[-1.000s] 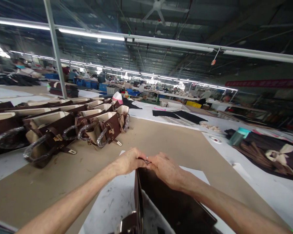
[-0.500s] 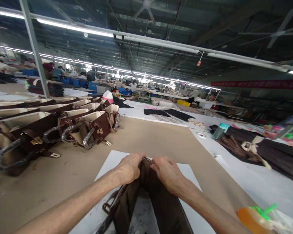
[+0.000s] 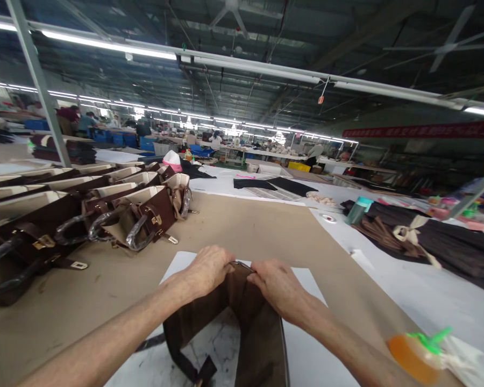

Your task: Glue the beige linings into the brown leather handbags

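A brown bag body (image 3: 262, 336), an open loop with no bottom showing, stands in front of me on a white sheet (image 3: 308, 285). My left hand (image 3: 210, 271) pinches its far top edge from the left. Just to the right, my right hand (image 3: 276, 285) grips the same edge, thumb inside. A short stretch of the edge shows between the two hands. Through the loop I see a marbled white surface (image 3: 213, 344). A dark strap end lies at the lower left of the bag body. My forearms cover part of its sides.
Rows of brown handbags (image 3: 155, 217) with plastic-wrapped handles stand at the left on the tan board (image 3: 242, 226). At the right are a bottle of orange liquid (image 3: 415, 355) with a green cap, a teal bottle (image 3: 358, 209) and dark cloth (image 3: 463, 242). People work far behind.
The bag body's near part has swung and spread wider, so more marbled surface shows through it. Both hands keep their hold on the far edge. The view has shifted slightly.
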A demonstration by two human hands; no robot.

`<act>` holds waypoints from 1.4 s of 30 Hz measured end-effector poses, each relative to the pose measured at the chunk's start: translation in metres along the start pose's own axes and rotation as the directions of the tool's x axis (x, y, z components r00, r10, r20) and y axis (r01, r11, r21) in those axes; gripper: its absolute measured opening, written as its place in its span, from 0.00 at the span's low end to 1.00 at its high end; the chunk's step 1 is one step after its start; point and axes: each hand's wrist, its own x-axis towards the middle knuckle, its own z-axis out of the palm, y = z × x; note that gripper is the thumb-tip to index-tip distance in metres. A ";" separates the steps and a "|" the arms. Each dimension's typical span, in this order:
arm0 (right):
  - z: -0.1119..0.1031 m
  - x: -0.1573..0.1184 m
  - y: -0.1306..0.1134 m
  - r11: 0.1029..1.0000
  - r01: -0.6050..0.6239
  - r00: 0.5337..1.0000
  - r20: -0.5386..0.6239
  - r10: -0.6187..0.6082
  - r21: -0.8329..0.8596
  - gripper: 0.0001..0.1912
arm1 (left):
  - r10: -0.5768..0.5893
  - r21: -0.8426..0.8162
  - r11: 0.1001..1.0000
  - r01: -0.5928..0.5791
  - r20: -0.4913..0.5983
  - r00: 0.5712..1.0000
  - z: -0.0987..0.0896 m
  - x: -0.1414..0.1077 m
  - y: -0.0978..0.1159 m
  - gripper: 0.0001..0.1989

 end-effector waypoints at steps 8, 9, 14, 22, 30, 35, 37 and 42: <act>-0.003 0.015 -0.015 0.998 0.006 1.000 -0.019 -0.007 -0.068 0.07 | -0.005 0.047 0.999 0.006 -0.010 1.000 0.002 0.000 0.003 0.14; -0.003 0.016 -0.015 0.997 0.019 1.000 -0.024 -0.020 -0.074 0.09 | 0.001 0.043 0.999 0.000 -0.015 1.000 0.003 -0.001 0.002 0.14; 0.000 0.017 -0.009 0.994 0.081 0.996 -0.030 -0.084 -0.077 0.15 | 0.035 0.005 0.999 -0.035 -0.026 0.999 0.005 -0.004 0.000 0.15; 0.003 0.020 -0.010 0.994 0.109 0.993 -0.038 -0.109 -0.006 0.10 | -0.061 -0.115 0.991 0.067 0.051 0.997 -0.002 -0.009 -0.003 0.15; -0.003 0.032 -0.011 0.952 0.254 0.967 -0.015 -0.255 0.169 0.08 | -0.224 -0.423 0.879 0.220 0.039 0.974 0.003 -0.058 -0.032 0.07; -0.004 0.045 -0.010 0.905 0.310 0.945 0.010 -0.327 0.293 0.07 | -0.157 -0.603 0.785 0.141 0.026 0.987 0.010 -0.063 -0.048 0.08; -0.004 0.050 -0.011 0.879 0.337 0.929 0.032 -0.368 0.338 0.08 | -0.135 -0.632 0.768 0.103 -0.003 0.991 0.012 -0.063 -0.052 0.08; -0.004 0.060 -0.014 0.868 0.366 0.915 0.042 -0.402 0.336 0.07 | -0.141 -0.630 0.769 0.111 0.003 0.990 0.012 -0.067 -0.054 0.08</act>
